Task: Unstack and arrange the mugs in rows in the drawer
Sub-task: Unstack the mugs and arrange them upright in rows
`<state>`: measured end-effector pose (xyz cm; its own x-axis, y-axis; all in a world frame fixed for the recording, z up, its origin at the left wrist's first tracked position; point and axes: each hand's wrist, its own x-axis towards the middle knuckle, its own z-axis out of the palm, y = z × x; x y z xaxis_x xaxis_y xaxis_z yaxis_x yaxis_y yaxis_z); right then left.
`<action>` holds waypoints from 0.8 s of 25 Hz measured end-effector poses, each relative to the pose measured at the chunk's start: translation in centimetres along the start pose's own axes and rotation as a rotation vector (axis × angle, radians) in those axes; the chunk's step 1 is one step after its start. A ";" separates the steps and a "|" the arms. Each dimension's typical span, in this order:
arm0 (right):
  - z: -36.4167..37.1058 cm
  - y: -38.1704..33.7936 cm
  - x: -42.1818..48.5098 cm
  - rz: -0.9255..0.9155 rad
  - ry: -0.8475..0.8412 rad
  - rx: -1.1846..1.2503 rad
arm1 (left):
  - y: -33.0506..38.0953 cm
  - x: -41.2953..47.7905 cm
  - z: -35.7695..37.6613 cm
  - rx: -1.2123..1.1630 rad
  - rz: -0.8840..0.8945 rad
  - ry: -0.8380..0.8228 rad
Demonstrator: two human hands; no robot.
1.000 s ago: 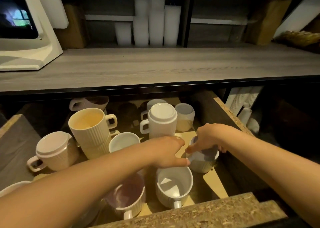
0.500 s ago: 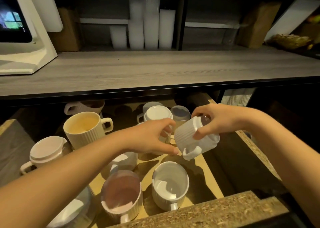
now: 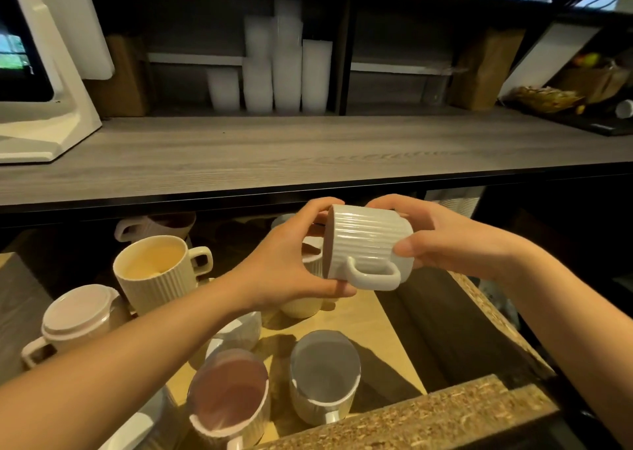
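Note:
A white ribbed mug (image 3: 371,240) lies on its side in the air above the open drawer (image 3: 428,412), handle down, mouth facing left. My left hand (image 3: 291,261) grips its rim end and my right hand (image 3: 428,237) holds its base end. Below stand upright mugs: a pink-lined one (image 3: 227,398), a white one (image 3: 323,374), and a cream mug (image 3: 154,271) stacked on another. An upside-down mug (image 3: 73,316) sits at the left. Another mug (image 3: 301,299) is partly hidden behind my left hand.
A grey wooden counter (image 3: 308,148) overhangs the drawer's back. A white machine (image 3: 44,73) stands on it at the left. Stacks of white cups (image 3: 284,69) fill the shelf behind. More mugs (image 3: 154,225) sit in shadow at the drawer's rear.
My right hand lifted the white mug out of the drawer's right side and tipped it sideways. My left hand rose and took hold of its rim end.

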<state>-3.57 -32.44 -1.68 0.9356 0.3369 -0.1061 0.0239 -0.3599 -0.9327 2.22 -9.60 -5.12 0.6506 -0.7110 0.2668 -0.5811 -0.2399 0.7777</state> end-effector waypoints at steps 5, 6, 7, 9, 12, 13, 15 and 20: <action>0.2 -0.6 0.1 -0.033 0.023 -0.133 | 0.5 0.2 -0.6 0.050 0.030 0.043; 0.4 -1.0 0.2 -0.042 0.040 -0.183 | 0.6 0.2 -0.6 0.083 0.023 0.041; 0.7 -1.4 0.3 -0.049 0.048 -0.245 | 0.7 0.1 -0.5 0.114 0.017 0.039; 1.5 -2.0 0.6 -0.063 0.050 -0.400 | 1.0 0.1 -0.4 0.149 0.008 0.048; 2.4 -2.5 1.1 -0.056 0.103 -0.513 | 1.3 0.1 -0.3 0.135 -0.002 0.083; 2.4 -2.7 1.2 -0.049 0.121 -0.521 | 1.4 0.1 -0.3 0.119 -0.014 0.093; 2.4 -2.8 1.2 -0.028 0.113 -0.558 | 1.4 0.2 -0.2 0.065 -0.039 0.098; 2.1 -2.5 0.8 0.035 0.060 -0.668 | 1.3 0.1 0.7 -0.004 -0.037 0.072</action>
<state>-3.60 -29.42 -0.18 0.9571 0.2736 -0.0952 0.1883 -0.8373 -0.5133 1.19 -10.47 -4.45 0.7053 -0.6520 0.2782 -0.5543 -0.2625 0.7898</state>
